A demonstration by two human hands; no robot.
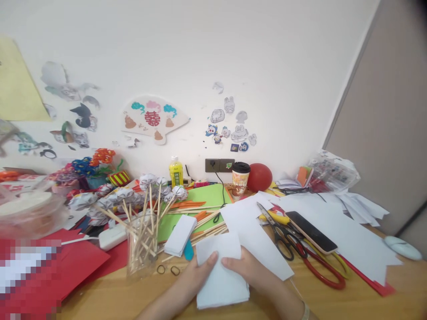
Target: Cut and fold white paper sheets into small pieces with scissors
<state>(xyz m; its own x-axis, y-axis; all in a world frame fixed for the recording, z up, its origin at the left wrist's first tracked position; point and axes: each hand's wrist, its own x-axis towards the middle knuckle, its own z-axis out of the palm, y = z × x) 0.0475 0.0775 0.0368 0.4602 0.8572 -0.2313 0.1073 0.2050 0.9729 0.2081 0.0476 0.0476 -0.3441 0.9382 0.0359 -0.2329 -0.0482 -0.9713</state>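
Between my two hands is a stack of white paper (222, 284), tilted up over the front of the table. My left hand (202, 273) grips its left edge, thumb flat on the top sheet and fingers hidden behind. On the other side my right hand (245, 269) holds the right edge the same way, its thumb pointing in toward the left one. Just beyond lies a smaller folded bundle of white paper (180, 234), beside a blue strip (188, 250). Two small dark rings (175, 270) rest on the wood left of my left hand.
A clear cup of wooden sticks (142, 249) stands at left, near red paper (90, 258). Scissors (283, 240), a phone (312, 232) and white sheets (347, 235) lie at right. Behind are a lidded paper cup (240, 182), a red balloon (259, 178) and a yellow bottle (176, 172).
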